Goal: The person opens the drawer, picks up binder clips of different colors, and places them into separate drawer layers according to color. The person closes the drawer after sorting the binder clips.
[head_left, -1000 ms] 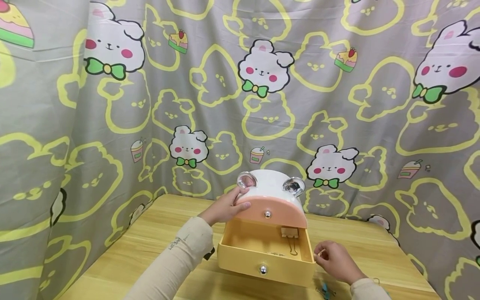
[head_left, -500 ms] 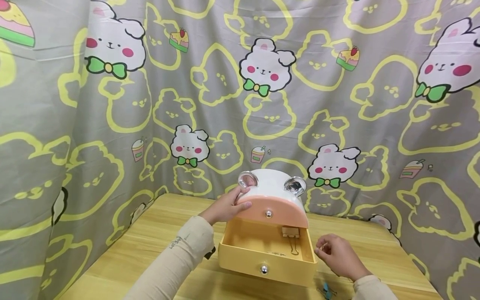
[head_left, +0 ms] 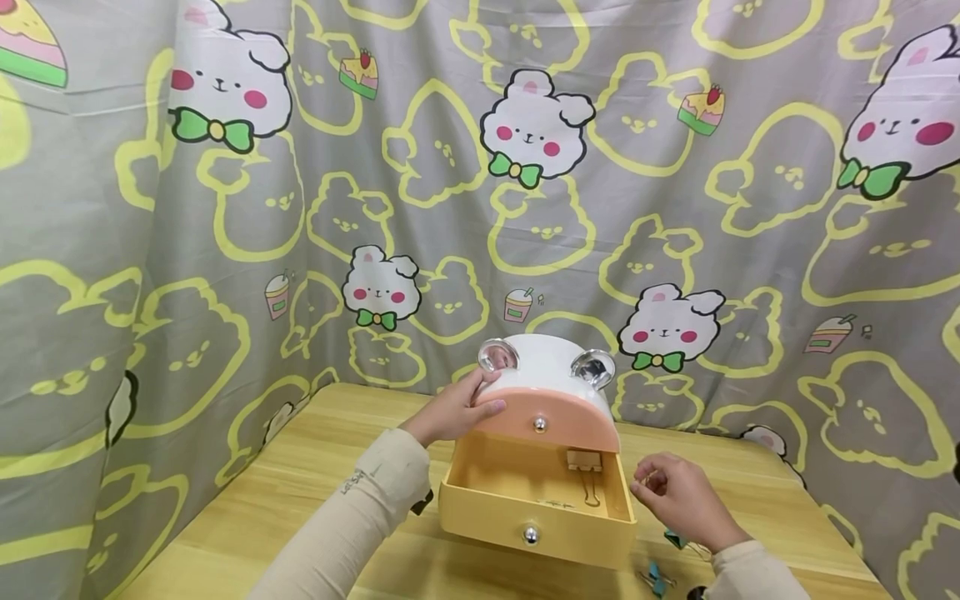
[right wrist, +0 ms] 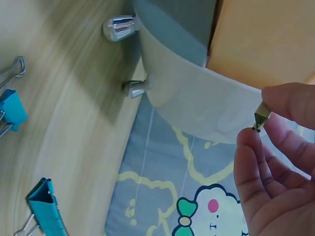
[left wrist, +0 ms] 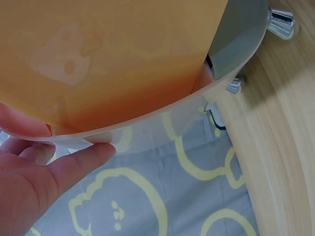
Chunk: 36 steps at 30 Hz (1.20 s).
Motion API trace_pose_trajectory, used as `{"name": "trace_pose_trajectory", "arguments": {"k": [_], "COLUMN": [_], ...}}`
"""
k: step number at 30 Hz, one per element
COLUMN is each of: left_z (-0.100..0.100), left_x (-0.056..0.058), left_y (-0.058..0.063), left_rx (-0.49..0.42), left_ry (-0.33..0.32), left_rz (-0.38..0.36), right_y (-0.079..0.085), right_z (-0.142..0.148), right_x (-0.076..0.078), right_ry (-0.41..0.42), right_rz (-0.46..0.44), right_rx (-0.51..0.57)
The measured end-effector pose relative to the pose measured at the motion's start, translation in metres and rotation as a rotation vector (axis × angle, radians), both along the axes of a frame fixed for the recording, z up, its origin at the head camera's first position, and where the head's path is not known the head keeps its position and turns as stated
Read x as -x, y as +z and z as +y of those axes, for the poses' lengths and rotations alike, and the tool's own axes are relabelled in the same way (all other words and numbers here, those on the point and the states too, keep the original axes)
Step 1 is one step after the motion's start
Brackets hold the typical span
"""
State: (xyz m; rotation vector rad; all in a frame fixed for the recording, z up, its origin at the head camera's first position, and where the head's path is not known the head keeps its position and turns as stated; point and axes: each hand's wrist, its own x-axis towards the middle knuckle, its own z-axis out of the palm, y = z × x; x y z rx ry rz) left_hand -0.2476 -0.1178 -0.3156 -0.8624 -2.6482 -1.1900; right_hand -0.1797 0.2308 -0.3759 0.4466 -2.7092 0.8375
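Note:
A small drawer box (head_left: 540, 362) with a white domed top, silver ears and a pink upper drawer stands on the table. Its yellow lower drawer (head_left: 540, 532) is pulled out. A beige binder clip (head_left: 584, 461) and a few tiny things, too small to tell, lie inside. My left hand (head_left: 453, 407) holds the box's upper left side, thumb across the pink front. Right of the yellow drawer, my right hand (head_left: 686, 500) pinches a tiny green and gold piece (right wrist: 262, 114) between thumb and fingertip; its kind is unclear.
A blue binder clip (head_left: 656, 578) and a green one (head_left: 675, 539) lie on the table below my right hand. A dark round thing (head_left: 697, 592) shows at the bottom edge. A patterned curtain (head_left: 442, 208) encloses the table's back and left.
My right hand has shifted slightly up and away from the drawer's side, uncovering the green binder clip. The left hand keeps its hold on the box. The head view has tilted a little downward.

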Motion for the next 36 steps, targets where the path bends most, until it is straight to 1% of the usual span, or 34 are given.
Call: {"name": "trace_pose_trajectory", "arguments": {"k": [6,13,16,17,18,20,24,28,36], "left_z": [0.0,-0.003,-0.003,-0.003,-0.003,-0.003,-0.001,-0.001,-0.001], "left_x": [0.001,-0.001,-0.002,-0.002,-0.002,-0.003,-0.002,-0.001,0.0], "left_y": [0.0,0.0,-0.001,-0.001,-0.001,0.0,0.0,-0.001,-0.001], "left_rx": [-0.007,-0.027,-0.035,-0.028,-0.037,-0.036,-0.037,-0.036,-0.051], "left_ry": [-0.007,-0.05,-0.055,-0.056,-0.054,-0.046,-0.018,0.001,-0.018], "left_rz": [0.003,0.044,0.051,0.064,0.051,0.049,0.009,-0.003,0.006], "right_y": [0.006,0.01,0.011,0.012,0.013,0.015,0.018,0.02,0.025], "right_z": [-0.002,-0.005,-0.007,-0.008,-0.009,-0.01,-0.012,-0.014,-0.015], "right_x": [-0.001,-0.004,-0.006,-0.006,-0.007,-0.007,-0.008,-0.009,-0.013], "right_ry": [0.008,0.025,0.031,0.033,0.034,0.034,0.041,0.051,0.064], "right_rz": [0.044,0.104,0.128,0.136,0.145,0.161,0.202,0.236,0.257], "right_rx": [0.002,0.018,0.026,0.026,0.025,0.019,0.005,-0.001,-0.014]}}
